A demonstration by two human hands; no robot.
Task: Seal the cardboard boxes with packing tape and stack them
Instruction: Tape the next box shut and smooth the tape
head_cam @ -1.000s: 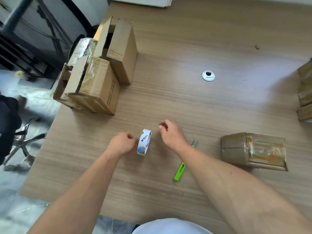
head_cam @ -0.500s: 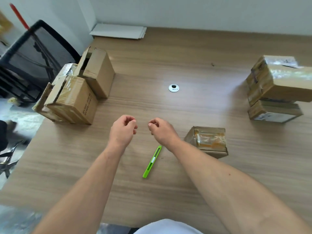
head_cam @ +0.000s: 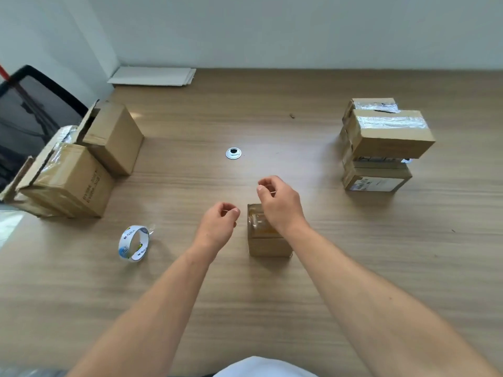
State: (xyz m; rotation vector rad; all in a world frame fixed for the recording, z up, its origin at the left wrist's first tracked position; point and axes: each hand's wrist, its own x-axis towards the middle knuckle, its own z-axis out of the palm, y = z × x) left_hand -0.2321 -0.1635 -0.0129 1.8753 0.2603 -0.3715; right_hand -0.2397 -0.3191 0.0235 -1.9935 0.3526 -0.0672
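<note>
A small brown box (head_cam: 268, 242) with clear tape across its top stands in the middle of the wooden table (head_cam: 272, 289). My right hand (head_cam: 281, 204) hovers over the box's far top edge, fingers curled, thumb near the forefinger, nothing visible in it. My left hand (head_cam: 219, 225) hangs just left of the box, fingers curled, with nothing visible in it either. A roll of clear packing tape (head_cam: 134, 246) stands on edge on the table, well to the left of my left hand. At the right, taped boxes form a stack (head_cam: 386, 137).
Two brown boxes with raised flaps, one (head_cam: 68, 183) and another (head_cam: 114, 137), sit at the table's left edge, beside a black chair (head_cam: 30, 110). A round cable grommet (head_cam: 233, 153) lies beyond my hands. Flat cardboard sheets (head_cam: 153, 76) lie at the far left corner.
My left hand has let go of the tape roll, which now stands alone at the left. Both hands have moved right to the small taped box. The green cutter is no longer visible.
</note>
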